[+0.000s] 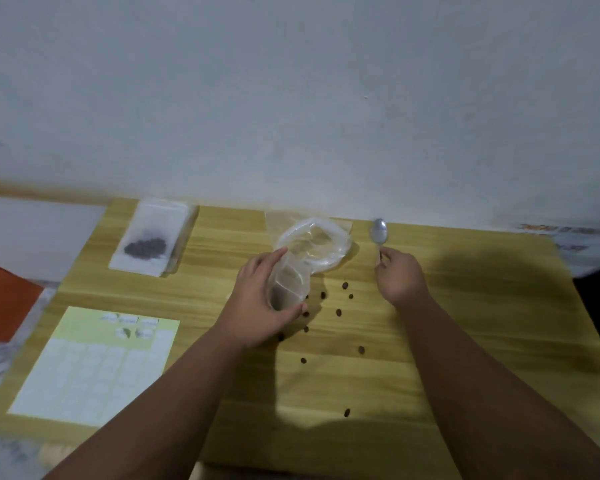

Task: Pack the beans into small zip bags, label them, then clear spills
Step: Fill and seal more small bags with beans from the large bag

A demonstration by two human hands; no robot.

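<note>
Forearms reach in from the near edge over a wooden table (465, 341), one on each side. Closest on the bare wood lies a single dark bean, and beyond it more loose beans (338, 312) are scattered between the two hands, a few right at the left thumb. Off to the left, a pale yellow label sheet (94, 368) lies flat, most of its white stickers in rows and a few odd ones near its far edge. The left hand (257, 306) has its fingers and thumb curled round the lower part of a clear plastic bag (312, 247), which stands crumpled with its wide mouth gaping toward the far side; whether any beans sit in its bottom I cannot tell. The right hand (400, 277), well apart from the bag, pinches the handle of a metal spoon (379, 232), bowl pointing away and raised just above the fingers. Farther back on the left, a small zip bag (146, 245) with a dark clump of beans in it rests on a stack of similar bags. An orange sheet (4, 306) shows at the left edge, blurred printed paper (565, 237) at the far right, and a plain pale wall (291, 98) rises behind the table.
</note>
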